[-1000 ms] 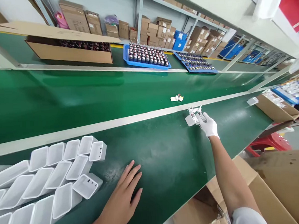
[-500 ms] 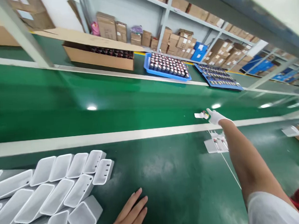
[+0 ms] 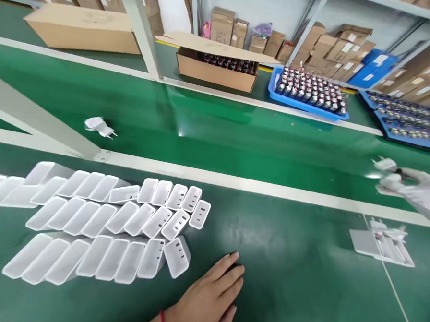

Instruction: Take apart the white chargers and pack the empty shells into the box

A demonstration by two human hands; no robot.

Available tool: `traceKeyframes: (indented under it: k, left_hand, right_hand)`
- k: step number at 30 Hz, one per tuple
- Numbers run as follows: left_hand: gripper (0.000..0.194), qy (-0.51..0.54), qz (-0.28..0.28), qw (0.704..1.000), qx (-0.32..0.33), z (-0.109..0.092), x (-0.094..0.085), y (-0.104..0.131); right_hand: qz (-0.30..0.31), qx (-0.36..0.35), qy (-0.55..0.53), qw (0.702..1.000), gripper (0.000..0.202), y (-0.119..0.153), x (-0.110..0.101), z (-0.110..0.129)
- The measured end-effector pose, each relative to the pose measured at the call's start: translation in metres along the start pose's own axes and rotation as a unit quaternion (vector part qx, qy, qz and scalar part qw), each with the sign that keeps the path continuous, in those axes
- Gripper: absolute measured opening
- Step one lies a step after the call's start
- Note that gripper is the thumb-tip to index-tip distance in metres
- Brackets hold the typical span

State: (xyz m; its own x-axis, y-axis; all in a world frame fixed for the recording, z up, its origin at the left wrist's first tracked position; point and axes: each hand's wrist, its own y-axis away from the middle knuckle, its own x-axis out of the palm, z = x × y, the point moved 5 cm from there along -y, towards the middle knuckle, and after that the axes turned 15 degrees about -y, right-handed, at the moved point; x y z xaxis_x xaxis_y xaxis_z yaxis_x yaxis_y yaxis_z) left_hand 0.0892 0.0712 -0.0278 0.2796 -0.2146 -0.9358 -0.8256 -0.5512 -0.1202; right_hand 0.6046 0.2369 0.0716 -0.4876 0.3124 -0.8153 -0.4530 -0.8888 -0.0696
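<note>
My left hand [image 3: 211, 295], bare with a red string at the wrist, lies flat on the green table, fingers stretched out. Just beyond it stand rows of white open-topped plastic housings [image 3: 177, 259], several with small dark slots in the bottom. At the far right, my right hand [image 3: 420, 191] in a white glove pinches a white plug piece [image 3: 384, 164] over the green conveyor belt; motion blurs both. Below that hand, a white flat tray [image 3: 363, 242] on the table bears several white plug parts [image 3: 386, 231].
Another white plug piece [image 3: 100, 127] lies on the belt at left, near a slanted metal post [image 3: 54, 121]. Beyond the belt stand an open carton [image 3: 214, 74], a blue tray of small parts [image 3: 308, 110] and another tray [image 3: 415, 136]. Shelves behind hold cardboard boxes [image 3: 222, 26].
The view has swung left, bringing more housings and the left-hand plug piece into sight. My right hand now grips the plug piece it was beside on the belt. My left hand stays flat.
</note>
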Motion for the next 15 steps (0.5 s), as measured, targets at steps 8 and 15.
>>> traceKeyframes:
  k: [8, 15]
  left_hand:
    - [0.035, -0.055, -0.142, 0.988, 0.003, -0.013, -0.022, 0.034]
    - [0.024, -0.291, -0.182, 0.921, -0.185, 0.020, -0.065, 0.093]
  right_hand:
    - [0.242, 0.005, -0.622, 0.745, 0.052, 0.180, 0.089, 0.162]
    - [0.236, 0.064, -0.731, 0.637, 0.053, 0.287, 0.164, 0.193]
